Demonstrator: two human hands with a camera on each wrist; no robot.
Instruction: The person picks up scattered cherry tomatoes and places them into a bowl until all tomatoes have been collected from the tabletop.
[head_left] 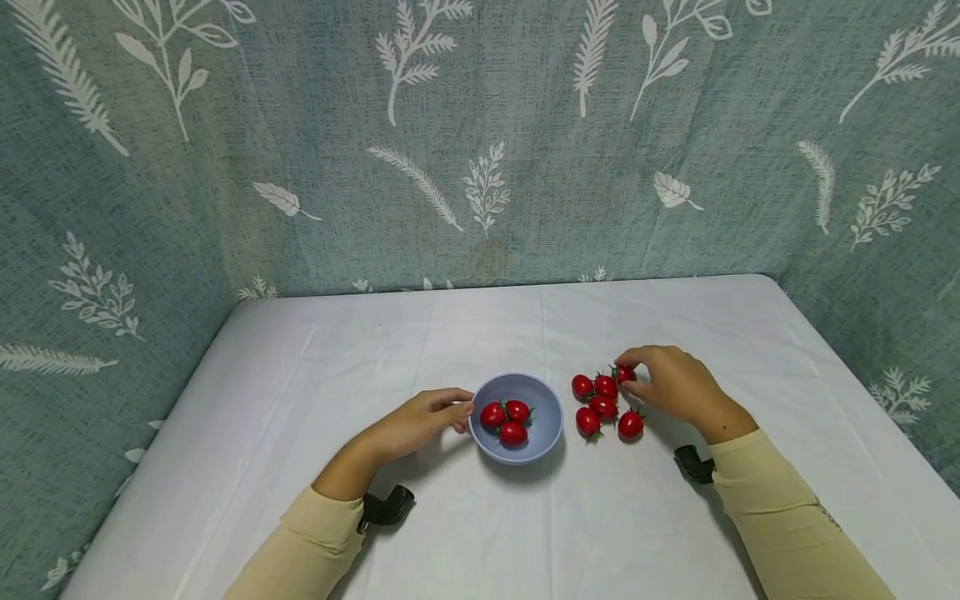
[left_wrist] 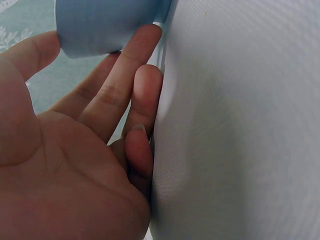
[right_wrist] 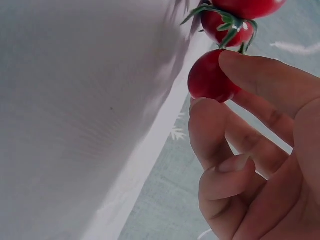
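Observation:
A blue-lilac bowl (head_left: pixel 553 429) stands on the white table with three red cherry tomatoes (head_left: pixel 513 434) in it. My left hand (head_left: pixel 423 422) holds the bowl's left side, thumb at the rim; in the left wrist view its fingers reach under the bowl's wall (left_wrist: pixel 100 25). To the right of the bowl lies a loose group of several cherry tomatoes (head_left: pixel 602 407) with green stems. At the far right of that group my right hand (head_left: pixel 675 385) pinches one cherry tomato (right_wrist: pixel 210 77) between thumb and fingertips, its other fingers curled below.
A white cloth (head_left: pixel 465 533) covers the table, whose back edge meets a green curtain (head_left: pixel 480 250) with white leaf prints. The curtain also hangs along both sides. Black wrist mounts (head_left: pixel 388 506) sit below both hands.

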